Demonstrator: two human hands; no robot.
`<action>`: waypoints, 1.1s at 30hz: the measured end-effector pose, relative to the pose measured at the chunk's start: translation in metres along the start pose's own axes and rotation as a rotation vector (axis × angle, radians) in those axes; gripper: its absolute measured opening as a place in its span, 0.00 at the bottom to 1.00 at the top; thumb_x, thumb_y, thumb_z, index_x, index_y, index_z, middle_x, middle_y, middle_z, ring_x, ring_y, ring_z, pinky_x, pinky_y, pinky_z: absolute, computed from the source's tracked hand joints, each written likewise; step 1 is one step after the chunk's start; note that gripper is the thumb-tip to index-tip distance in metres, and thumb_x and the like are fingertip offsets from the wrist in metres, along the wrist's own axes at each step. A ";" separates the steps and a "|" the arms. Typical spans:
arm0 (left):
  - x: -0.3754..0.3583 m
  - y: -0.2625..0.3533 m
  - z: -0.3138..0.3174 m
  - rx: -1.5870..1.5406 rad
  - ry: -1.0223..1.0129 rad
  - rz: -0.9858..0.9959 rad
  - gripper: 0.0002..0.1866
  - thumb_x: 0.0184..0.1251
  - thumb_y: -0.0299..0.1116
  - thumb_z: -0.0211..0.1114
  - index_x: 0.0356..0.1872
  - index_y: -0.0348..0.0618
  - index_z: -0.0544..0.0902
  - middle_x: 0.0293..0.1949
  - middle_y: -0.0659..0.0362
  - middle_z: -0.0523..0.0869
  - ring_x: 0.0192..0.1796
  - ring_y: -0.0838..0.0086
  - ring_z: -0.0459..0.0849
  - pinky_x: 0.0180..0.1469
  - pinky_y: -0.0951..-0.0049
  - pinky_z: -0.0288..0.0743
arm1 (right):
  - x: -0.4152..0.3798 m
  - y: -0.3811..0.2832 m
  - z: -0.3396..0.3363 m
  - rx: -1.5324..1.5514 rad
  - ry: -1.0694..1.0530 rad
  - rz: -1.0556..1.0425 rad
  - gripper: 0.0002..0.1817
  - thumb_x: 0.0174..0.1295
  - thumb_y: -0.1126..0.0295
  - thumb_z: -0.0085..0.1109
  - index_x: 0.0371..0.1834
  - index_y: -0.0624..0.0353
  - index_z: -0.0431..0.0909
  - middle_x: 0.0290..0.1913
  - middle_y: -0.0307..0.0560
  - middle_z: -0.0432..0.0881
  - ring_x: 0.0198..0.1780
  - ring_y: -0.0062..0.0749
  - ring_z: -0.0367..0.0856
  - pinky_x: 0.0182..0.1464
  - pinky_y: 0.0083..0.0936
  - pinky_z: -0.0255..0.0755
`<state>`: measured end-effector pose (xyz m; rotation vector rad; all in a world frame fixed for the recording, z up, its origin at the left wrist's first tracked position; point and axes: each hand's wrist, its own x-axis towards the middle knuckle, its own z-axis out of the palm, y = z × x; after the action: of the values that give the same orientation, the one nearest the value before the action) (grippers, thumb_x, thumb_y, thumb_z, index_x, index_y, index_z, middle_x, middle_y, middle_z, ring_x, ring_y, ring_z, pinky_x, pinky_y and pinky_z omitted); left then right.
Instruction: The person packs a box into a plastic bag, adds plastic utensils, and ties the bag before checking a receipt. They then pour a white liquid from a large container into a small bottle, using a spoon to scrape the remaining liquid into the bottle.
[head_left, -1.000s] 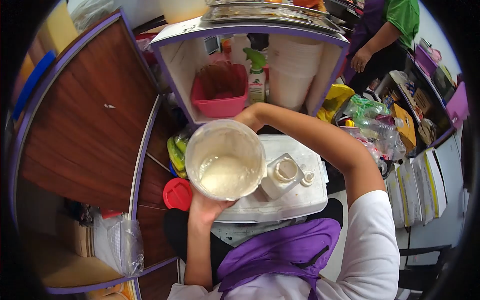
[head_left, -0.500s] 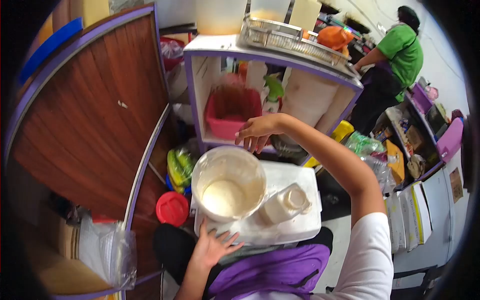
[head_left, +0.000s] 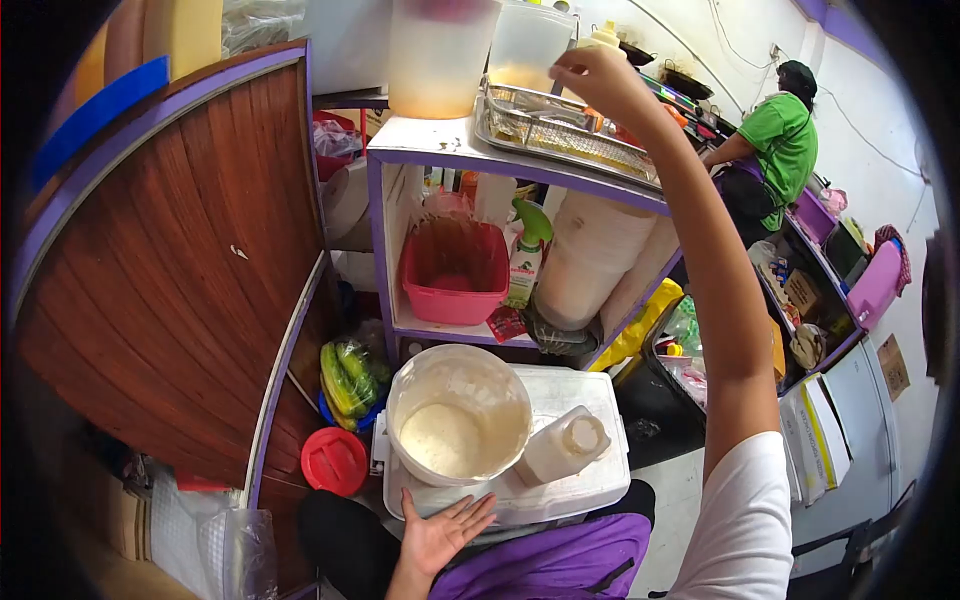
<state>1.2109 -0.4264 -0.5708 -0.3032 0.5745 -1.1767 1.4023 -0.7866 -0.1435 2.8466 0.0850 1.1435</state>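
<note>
My left hand [head_left: 443, 532] is open, palm up and fingers spread, just below the front of a whitish plastic bucket [head_left: 510, 400]. Pale batter-like stuff [head_left: 440, 440] covers the bucket's bottom. Beside the bucket, a translucent square bottle [head_left: 565, 445] leans on the white lid [head_left: 600, 400] of a box. My right arm is stretched far forward. My right hand [head_left: 603, 80], its fingers loosely bent and partly hidden, is over the wire-sided metal tray [head_left: 570, 135] on the shelf top, near a pale yellow bottle [head_left: 603, 37]. I see nothing held in it.
Inside the shelf are a pink tub [head_left: 455, 300], a green-topped spray bottle [head_left: 525, 255] and stacked white containers [head_left: 590, 260]. A red lid [head_left: 334, 462] and bagged green produce [head_left: 350, 380] lie left. A brown wooden panel [head_left: 170, 280] stands left. A person in green [head_left: 780, 150] works behind.
My right hand has moved up and forward from above the bucket to over the metal tray. The view has tilted upward. My left hand remains by the bucket, turned slightly more palm up.
</note>
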 end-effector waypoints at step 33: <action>0.066 -0.009 0.002 -0.281 -0.435 0.177 0.52 0.51 0.66 0.66 0.74 0.58 0.53 0.77 0.58 0.49 0.77 0.52 0.46 0.75 0.40 0.41 | -0.150 -0.122 0.199 1.347 -1.412 0.413 0.10 0.75 0.62 0.41 0.43 0.56 0.68 0.50 0.55 0.81 0.54 0.36 0.80 0.54 0.31 0.73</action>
<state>1.2229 -0.4914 -0.5818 -0.7145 0.3723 -0.8231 1.4294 -0.6865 -0.4007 3.8888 0.2243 -1.8602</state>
